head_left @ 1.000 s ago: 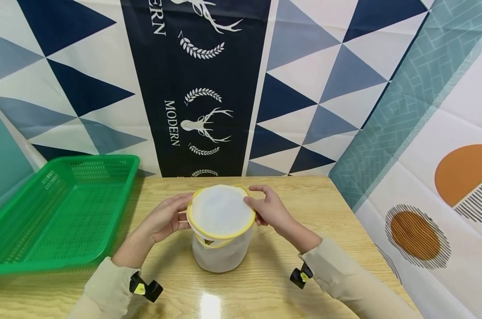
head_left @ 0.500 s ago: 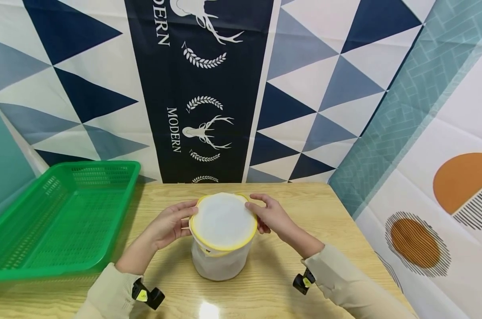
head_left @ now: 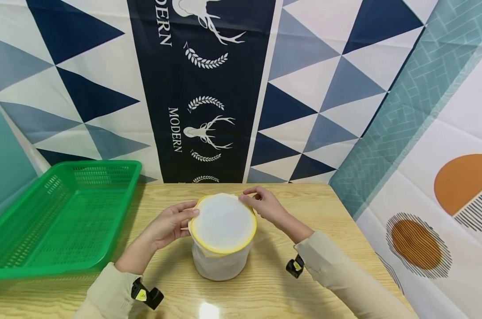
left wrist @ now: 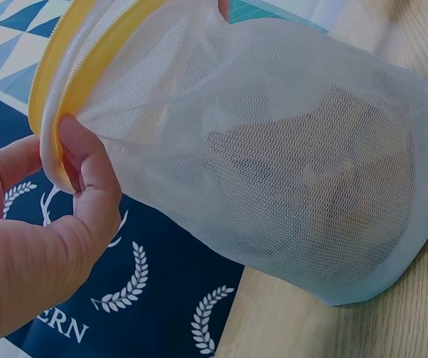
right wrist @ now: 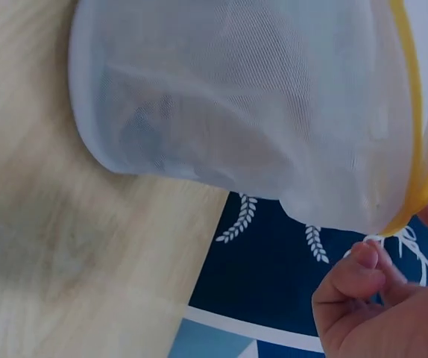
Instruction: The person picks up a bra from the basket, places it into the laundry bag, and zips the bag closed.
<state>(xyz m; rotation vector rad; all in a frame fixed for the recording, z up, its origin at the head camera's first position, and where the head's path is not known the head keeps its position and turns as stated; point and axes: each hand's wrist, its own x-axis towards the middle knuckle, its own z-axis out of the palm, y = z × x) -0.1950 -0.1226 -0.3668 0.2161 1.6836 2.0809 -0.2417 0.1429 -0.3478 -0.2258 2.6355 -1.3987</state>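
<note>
1 white mesh laundry bag (head_left: pixel 222 226) stands on 1 wooden table (head_left: pixel 300 266) near 1 green plastic basket (head_left: pixel 81 212). The left hand (head_left: pixel 170 224) pinches its yellow edging (head_left: pixel 224 251) — whether the right hand (head_left: pixel 267 205), at the far edge, pinches too, I cannot tell.

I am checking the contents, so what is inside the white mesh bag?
Through the mesh bag, a brownish shape and bluish patch show; its mesh hides what they are.

Bag (head_left: pixel 223 226) on tbl (head_left: pixel 316 212) — basket (head_left: pixel 73 221) to its L, wall cloth (head_left: pixel 209 88) behind both.
</note>
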